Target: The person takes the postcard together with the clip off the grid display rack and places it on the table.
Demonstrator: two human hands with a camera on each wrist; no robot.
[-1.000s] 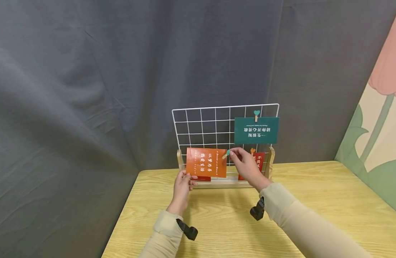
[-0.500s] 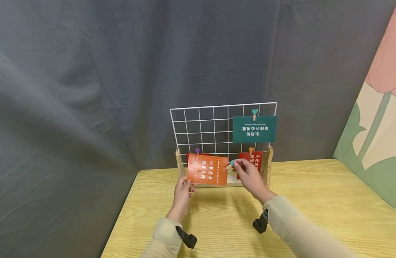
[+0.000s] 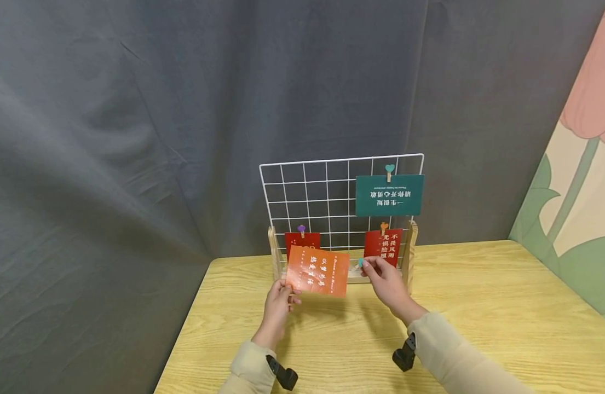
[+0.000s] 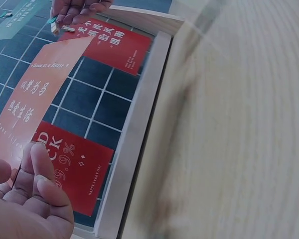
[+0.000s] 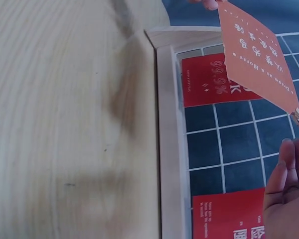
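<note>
My left hand (image 3: pixel 278 302) pinches the lower left corner of an orange card (image 3: pixel 318 272) with white writing, held in front of the grid. My right hand (image 3: pixel 388 282) pinches a small wooden clothespin (image 3: pixel 359 264) with a teal heart, just right of the card's edge. In the left wrist view a gap shows between clothespin and card. On the white wire grid (image 3: pixel 328 189) a purple-heart clip holds a red card (image 3: pixel 302 239) at lower left, partly hidden by the orange card. An orange clip holds another red card (image 3: pixel 382 244) at lower right, and a teal-heart clip a green card (image 3: pixel 389 196) above.
The grid stands in a wooden base with side posts (image 3: pixel 274 249) near the back of a wood-grain table (image 3: pixel 470 295). Dark grey cloth (image 3: pixel 208 109) hangs behind it and to the left. A wall with a painted tulip (image 3: pixel 585 158) is on the right.
Both hands have come down and toward me, away from the grid. The clothespin has shifted right, off the orange card's edge. The red cards behind show more.
</note>
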